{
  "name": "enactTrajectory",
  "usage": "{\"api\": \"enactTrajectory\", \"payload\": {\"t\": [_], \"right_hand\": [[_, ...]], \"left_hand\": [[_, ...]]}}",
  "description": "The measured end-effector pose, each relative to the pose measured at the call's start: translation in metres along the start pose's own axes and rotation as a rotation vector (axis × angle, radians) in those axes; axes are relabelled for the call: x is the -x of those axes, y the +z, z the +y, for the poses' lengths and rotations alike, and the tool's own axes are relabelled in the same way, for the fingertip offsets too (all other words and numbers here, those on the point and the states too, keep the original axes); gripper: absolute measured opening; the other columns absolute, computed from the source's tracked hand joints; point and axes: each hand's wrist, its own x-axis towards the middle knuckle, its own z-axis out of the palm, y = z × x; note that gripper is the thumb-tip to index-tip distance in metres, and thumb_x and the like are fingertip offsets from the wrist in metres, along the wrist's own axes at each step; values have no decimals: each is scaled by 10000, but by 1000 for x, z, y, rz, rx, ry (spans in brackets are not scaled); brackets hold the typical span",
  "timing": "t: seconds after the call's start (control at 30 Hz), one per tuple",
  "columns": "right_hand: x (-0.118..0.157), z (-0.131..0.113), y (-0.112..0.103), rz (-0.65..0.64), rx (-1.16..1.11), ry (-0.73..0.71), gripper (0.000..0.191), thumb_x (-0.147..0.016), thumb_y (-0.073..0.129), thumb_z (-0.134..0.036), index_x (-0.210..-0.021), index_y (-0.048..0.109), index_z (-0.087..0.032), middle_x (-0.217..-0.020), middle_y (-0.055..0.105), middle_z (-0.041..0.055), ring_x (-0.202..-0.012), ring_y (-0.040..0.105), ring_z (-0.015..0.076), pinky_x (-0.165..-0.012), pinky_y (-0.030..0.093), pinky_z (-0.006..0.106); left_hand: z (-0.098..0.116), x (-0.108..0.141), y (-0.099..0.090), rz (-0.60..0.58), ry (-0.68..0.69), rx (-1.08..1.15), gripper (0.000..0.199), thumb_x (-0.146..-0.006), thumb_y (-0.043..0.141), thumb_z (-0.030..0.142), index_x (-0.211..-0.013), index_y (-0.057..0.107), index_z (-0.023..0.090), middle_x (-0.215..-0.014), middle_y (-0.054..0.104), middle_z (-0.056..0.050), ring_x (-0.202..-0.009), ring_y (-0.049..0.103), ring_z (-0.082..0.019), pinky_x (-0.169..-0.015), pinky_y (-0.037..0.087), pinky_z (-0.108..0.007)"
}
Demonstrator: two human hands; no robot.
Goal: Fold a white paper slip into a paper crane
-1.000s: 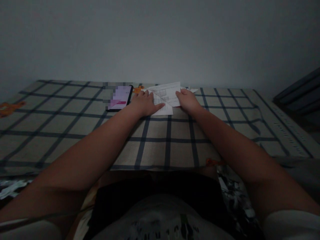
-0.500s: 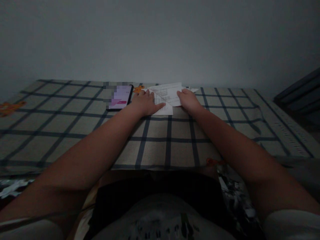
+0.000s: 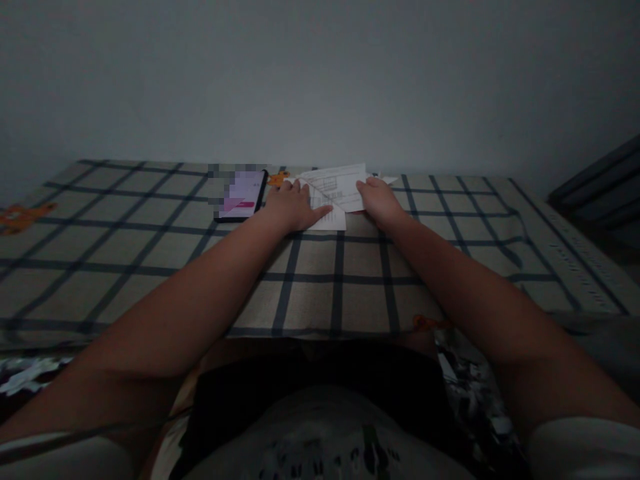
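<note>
A folded sheet of white printed paper [image 3: 340, 189] lies near the far edge of the checked tablecloth [image 3: 310, 293]. My left hand [image 3: 293, 205] rests flat on its left part, with the fingers spread and the thumb stretched out to the right. On the other side, my right hand [image 3: 379, 201] pinches the paper's right edge between thumb and fingers. A diagonal fold line crosses the sheet between the hands. Beyond the right hand a pale pointed tip, seemingly paper, sticks out; the rest of it is hidden.
Left of my left hand lies a phone [image 3: 243, 195] with its screen lit, partly blurred out. A grey wall [image 3: 320, 80] rises right behind the table. A dark slatted object [image 3: 600, 180] stands at the far right.
Both hands keep their places on the paper. The sheet's upper right corner and my right hand have shifted very slightly to the right.
</note>
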Motion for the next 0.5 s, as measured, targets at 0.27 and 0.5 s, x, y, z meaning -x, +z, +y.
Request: {"api": "enactTrajectory", "payload": {"t": [0.27, 0.5], "right_hand": [[4, -7, -1, -36, -94, 151, 176, -963, 518, -322, -836, 581, -217, -870, 672, 87, -772, 686, 235, -681, 635, 432], [3, -6, 0, -3, -7, 64, 209, -988, 509, -359, -910, 644, -220, -832, 670, 88, -884, 686, 271, -780, 615, 443]], "left_hand": [[-1, -2, 1, 3, -3, 8, 1068, -921, 191, 831, -1659, 279, 64, -1731, 259, -207, -1585, 246, -432, -1258, 240, -552], [-2, -3, 4, 13, -12, 25, 1076, -903, 189, 856, -1672, 266, 108, -1740, 255, -175, -1590, 241, -419, -1261, 223, -555]]}}
